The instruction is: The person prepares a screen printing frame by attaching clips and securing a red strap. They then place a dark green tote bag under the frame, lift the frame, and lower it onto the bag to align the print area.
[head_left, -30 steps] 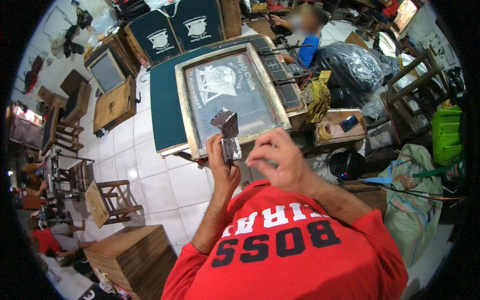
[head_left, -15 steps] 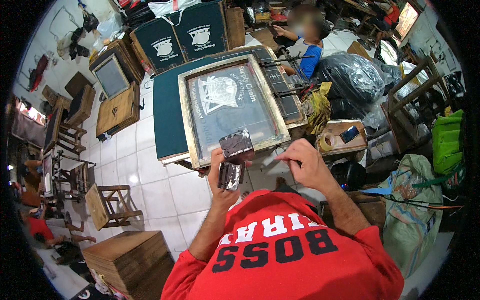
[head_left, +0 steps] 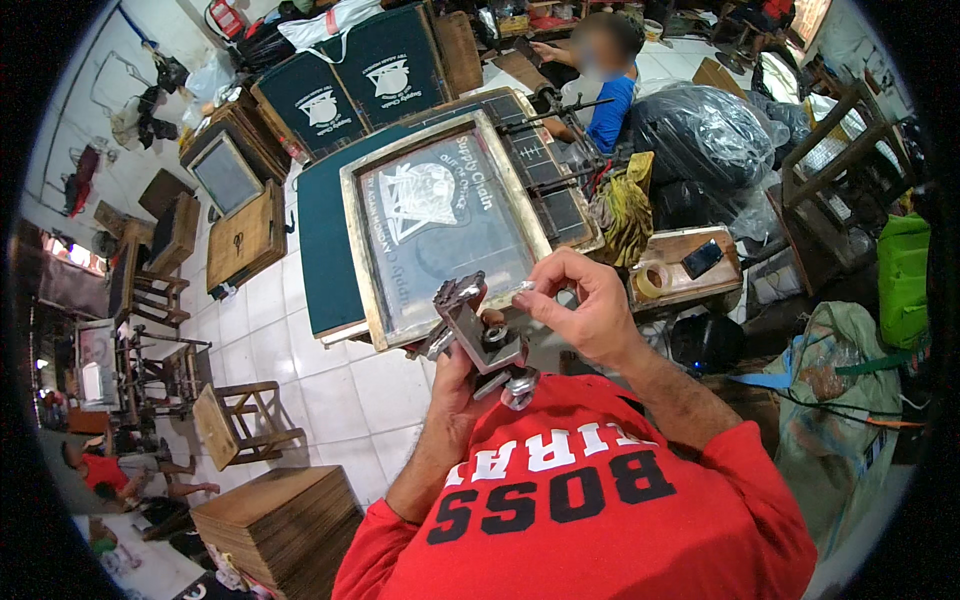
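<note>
My left hand (head_left: 455, 385) is closed around a metal bracket-like clamp (head_left: 484, 340) with a bolt and a round knob at its lower end. Dark, worn pads and shiny patches show on the clamp's upper part. To its right, my right hand (head_left: 592, 308) pinches a small whitish scrap (head_left: 523, 289) between thumb and forefinger. Just beyond both hands a wood-framed printing screen (head_left: 545, 236) with a white design lies on a dark green board (head_left: 325, 235). The clamp overlaps the screen's near edge in view; whether they touch, I cannot tell.
At right, a small wooden stand (head_left: 725, 270) holds a tape roll (head_left: 654, 280) and a phone (head_left: 702, 259). A yellowish rag (head_left: 625, 205) hangs near metal clamps. Another person (head_left: 612, 110) sits beyond. On the left are a wooden stool (head_left: 235, 425) and stacked boards (head_left: 275, 525).
The clamp has turned in my left hand, now showing its bolt and knob. My right hand has moved up and left, closer to the clamp, still pinching the whitish scrap.
</note>
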Available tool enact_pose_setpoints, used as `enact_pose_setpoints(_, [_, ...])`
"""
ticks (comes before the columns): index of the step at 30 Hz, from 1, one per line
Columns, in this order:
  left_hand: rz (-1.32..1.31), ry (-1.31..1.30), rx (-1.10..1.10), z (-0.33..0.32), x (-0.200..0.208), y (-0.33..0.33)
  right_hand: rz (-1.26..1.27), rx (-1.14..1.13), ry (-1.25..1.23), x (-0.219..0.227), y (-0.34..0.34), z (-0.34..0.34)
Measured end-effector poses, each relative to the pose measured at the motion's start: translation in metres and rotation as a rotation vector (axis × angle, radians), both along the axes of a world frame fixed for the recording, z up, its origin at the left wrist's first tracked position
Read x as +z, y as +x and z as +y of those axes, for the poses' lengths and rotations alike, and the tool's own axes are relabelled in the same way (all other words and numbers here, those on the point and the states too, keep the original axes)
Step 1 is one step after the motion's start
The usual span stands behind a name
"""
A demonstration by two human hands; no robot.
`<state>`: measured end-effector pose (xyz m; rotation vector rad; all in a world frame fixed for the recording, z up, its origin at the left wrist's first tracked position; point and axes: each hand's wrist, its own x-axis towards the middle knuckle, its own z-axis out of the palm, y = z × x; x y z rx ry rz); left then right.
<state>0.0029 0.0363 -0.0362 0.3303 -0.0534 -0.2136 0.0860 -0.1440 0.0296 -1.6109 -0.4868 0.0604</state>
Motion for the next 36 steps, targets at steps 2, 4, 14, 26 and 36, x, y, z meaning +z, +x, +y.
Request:
enact_pose_setpoints(2, [-0.045,0.059,0.022,-0.011,0.004,0.01,0.209,0.031,-0.007,-0.003,0.002,-0.018])
enact_pose_setpoints(4, [-0.054,0.053,0.014,-0.021,0.005,0.018,0.284,0.05,-0.089,-0.007,0.006,-0.035])
enact_pose_setpoints(14, [-0.017,0.384,-0.042,-0.058,-0.028,0.055,0.261,0.046,-0.188,0.0,0.039,-0.109])
enact_pose_setpoints(26, [-0.299,0.934,0.093,-0.107,-0.005,0.097,0.595,0.375,0.337,0.011,0.063,-0.16])
enact_pose_setpoints(36, [-0.58,1.082,0.535,-0.128,-0.014,0.109,0.592,0.247,0.262,0.02,0.056,-0.153])
